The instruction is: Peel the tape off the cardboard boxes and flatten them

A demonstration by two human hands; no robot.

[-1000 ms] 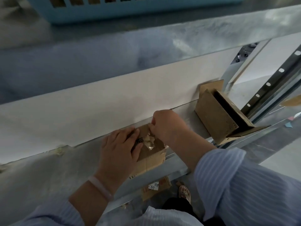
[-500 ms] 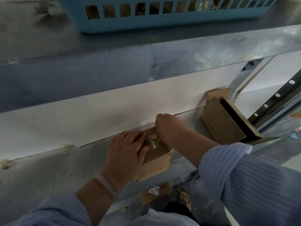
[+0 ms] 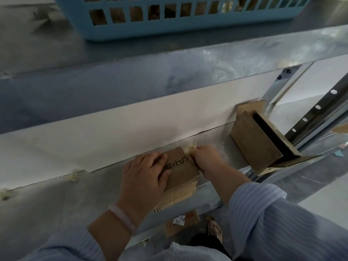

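Found the box (image 3: 180, 166) lying on the metal shelf (image 3: 66, 204), close to the front lip, printed face up. Noted a crumpled wad of tape (image 3: 191, 147) lifted at the far right corner.

Saw the left hand (image 3: 145, 178) laid over the box's left half, fingers (image 3: 150, 159) straight and spread, thumb on the printed face. Pressing down, not gripping. Judged it an anchor, to stop the box sliding or lifting under the pull.

Saw the right hand (image 3: 207, 161) at that far corner, fingers curled and pinched on the tape, wrist low along the box's right edge. Probably held low to peel at a shallow angle. Couldn't tell the amount of tape left on that side; hidden under the hand.

Judged the step as mid-peel, flattening not begun. Flagged the risk: tape tearing off at the wad, or stripping the paper face.

Logged a second box (image 3: 256, 142) further right on the same shelf, well apart, standing open with flaps out. Probably queued next.

Spotted a blue basket (image 3: 169, 29) on the shelf above, plus a labelled scrap of cardboard (image 3: 180, 221) on the floor below.
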